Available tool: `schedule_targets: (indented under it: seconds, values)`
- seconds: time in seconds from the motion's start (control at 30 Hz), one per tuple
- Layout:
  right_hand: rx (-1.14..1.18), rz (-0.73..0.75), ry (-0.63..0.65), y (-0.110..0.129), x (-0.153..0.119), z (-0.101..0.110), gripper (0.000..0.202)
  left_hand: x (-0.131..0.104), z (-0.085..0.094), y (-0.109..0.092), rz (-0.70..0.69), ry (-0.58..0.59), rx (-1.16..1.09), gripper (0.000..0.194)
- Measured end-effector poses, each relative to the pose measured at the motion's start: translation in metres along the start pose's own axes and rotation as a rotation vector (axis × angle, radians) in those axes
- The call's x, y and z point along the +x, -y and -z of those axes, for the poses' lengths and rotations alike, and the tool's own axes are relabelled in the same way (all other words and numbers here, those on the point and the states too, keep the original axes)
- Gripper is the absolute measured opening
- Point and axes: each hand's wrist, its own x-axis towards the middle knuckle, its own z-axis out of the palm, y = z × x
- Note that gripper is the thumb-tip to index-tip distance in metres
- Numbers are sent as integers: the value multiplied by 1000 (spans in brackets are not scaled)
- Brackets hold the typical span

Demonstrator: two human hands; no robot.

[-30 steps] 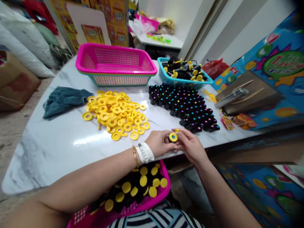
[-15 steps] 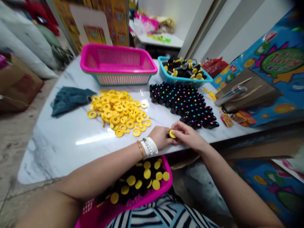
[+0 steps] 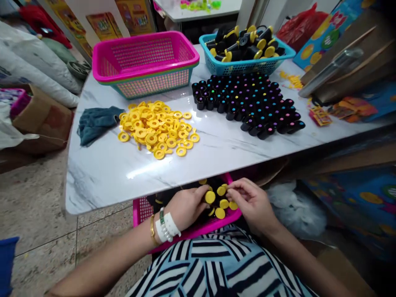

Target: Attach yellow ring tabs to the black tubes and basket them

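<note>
Both my hands are below the table edge, over a pink basket (image 3: 140, 209) on my lap that holds several black tubes with yellow caps (image 3: 220, 213). My left hand (image 3: 185, 206), with a white bead bracelet and a gold bangle at the wrist, pinches one yellow-capped tube (image 3: 210, 197) at its fingertips. My right hand (image 3: 252, 203) is beside it, fingers loosely apart, the tips touching another yellow cap (image 3: 221, 190) in the basket. A pile of yellow rings (image 3: 157, 128) and rows of black tubes with coloured ends (image 3: 247, 101) lie on the marble table (image 3: 108, 173).
At the back of the table stand a stacked pink basket (image 3: 103, 76) and a blue basket (image 3: 247, 66) of yellow-capped tubes. A dark green cloth (image 3: 95, 121) lies at the left. Printed packaging and a tool (image 3: 331, 70) sit at the right, a cardboard box (image 3: 46, 119) on the floor.
Both hands have dropped from the table's front edge down to the lap basket with the yellow-capped tube. My view has tilted down and back.
</note>
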Motion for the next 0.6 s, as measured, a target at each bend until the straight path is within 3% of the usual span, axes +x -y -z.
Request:
schedule_targets:
  seconds: [0.07,0.1,0.23,0.3,0.4,0.6]
  values:
    - [-101,92,-118,-21,-1,1,19,-24,-20,17,117,-161,17,52]
    - [-110,121,-112,-31,0,0,26,-34,-28,22,147,-223,34,56]
    - [-117,142,137,-54,10,-23,59,-60,-49,27,99,-251,137,79]
    - [-191,159,230,-51,17,-43,65,-65,-54,26,126,-239,187,86]
    - [-289,234,331,-37,25,-77,73,-72,-57,34,232,-304,232,80]
    - [-342,255,353,-18,36,-136,77,-102,-59,56,301,-379,186,78]
